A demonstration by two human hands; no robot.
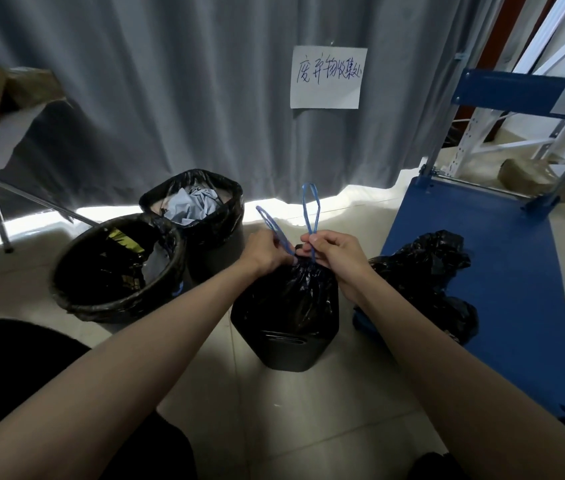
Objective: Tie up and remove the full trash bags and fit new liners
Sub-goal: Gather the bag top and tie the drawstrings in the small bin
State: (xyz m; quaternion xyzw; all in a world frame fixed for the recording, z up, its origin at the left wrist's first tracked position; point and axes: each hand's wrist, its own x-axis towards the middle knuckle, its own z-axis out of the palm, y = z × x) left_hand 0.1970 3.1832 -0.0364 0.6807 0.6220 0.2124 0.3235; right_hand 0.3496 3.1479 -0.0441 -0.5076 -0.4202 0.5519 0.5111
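Crinkled black plastic gathers to a puckered neck at the top of the trash bag (291, 289), which sits in a small dark square-sided bin (286, 344) with a slot handle in its near wall, standing on the pale tiled floor (274, 427). Two thin blue drawstring loops (310, 209) rise from that neck. The left hand (267, 252) has its fingers curled round the left loop just above the neck; the right hand (338, 252) pinches the right loop between thumb and fingers (314, 241), so both hands hold cord.

Three bins are counted in all. Left of the tied bag stands a round bin (114, 268) with a glossy black liner folded over its rim. Behind that one, touching it, is a square bin (198, 213), also black-lined, with crumpled pale blue paper inside. Right of the tied bag lies a blue flat cart (503, 271) with a smooth deck, and one more lumpy black bag (426, 282) rests on its near edge. Behind everything hangs a pleated grey curtain (170, 98) bearing one white handwritten paper sign (328, 77).
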